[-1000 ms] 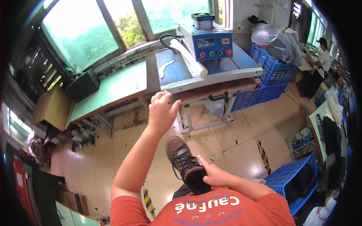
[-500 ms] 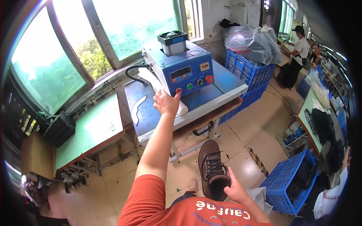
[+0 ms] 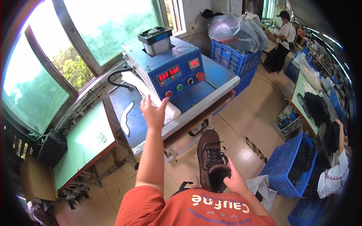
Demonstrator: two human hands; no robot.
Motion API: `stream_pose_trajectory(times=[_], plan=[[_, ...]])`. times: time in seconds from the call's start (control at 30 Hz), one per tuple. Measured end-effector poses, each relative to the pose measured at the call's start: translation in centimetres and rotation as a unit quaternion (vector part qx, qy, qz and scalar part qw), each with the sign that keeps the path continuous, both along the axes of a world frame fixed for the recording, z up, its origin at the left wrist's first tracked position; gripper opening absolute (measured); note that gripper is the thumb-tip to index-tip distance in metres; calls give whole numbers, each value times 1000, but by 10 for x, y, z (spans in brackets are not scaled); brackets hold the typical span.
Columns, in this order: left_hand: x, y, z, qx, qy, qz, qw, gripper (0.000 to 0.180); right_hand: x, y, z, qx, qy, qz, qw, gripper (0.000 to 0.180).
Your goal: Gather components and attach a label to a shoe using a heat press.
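My left hand (image 3: 154,113) is raised with fingers spread, just below the red button on the front of a blue machine (image 3: 171,75). Red digits glow on that machine's panel, above a row of knobs and buttons. Beneath the hand lies a white roll (image 3: 171,110) on the machine's table. At my waist, my right hand (image 3: 236,180) grips a dark brown lace-up shoe (image 3: 209,152) by its collar, thumb outside. The toe points away from me; fingers inside the opening are hidden.
A curved white strip (image 3: 126,118) lies on the machine table (image 3: 141,140). Left of it stands a green-topped table (image 3: 81,137). Stacked blue crates (image 3: 235,60) carry plastic bags (image 3: 237,32). Another blue crate (image 3: 281,167) sits right, near a co-worker's sleeve (image 3: 333,175). Another person (image 3: 288,32) stands farther back.
My left hand has come back from the red button, and the panel's digits have lit up. My view has shifted a little. The shoe stays in my right hand.
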State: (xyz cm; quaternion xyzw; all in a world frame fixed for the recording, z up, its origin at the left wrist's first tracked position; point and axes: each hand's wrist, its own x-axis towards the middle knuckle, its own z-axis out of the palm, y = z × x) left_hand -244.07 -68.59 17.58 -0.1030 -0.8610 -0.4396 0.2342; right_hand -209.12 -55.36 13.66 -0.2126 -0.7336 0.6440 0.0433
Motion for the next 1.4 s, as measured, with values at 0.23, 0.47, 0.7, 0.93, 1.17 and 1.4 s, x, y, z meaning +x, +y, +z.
stream_pose_trajectory(times=[0.23, 0.47, 0.7, 0.93, 1.17, 1.4], plan=[[97, -69, -20, -52, -60, -273, 959, 19, 1, 1, 12, 40, 2, 46, 998, 76], [175, -72, -32, 131, -216, -282, 926, 36, 30, -3, 5, -35, -2, 92, 995, 75], [241, -66, -14, 188, -238, -378, 875, 11, 60, -2, 13, 5, 5, 92, 996, 76], [261, -80, -23, 79, -224, -333, 913, 8, 83, 2, 16, 30, 10, 103, 994, 77], [270, -106, -19, 293, -345, -316, 834, 2, 88, -2, 13, -1, 2, 126, 992, 77], [298, -92, -19, 216, -244, -321, 889, 16, 74, -22, 30, 58, 64, 151, 985, 82]])
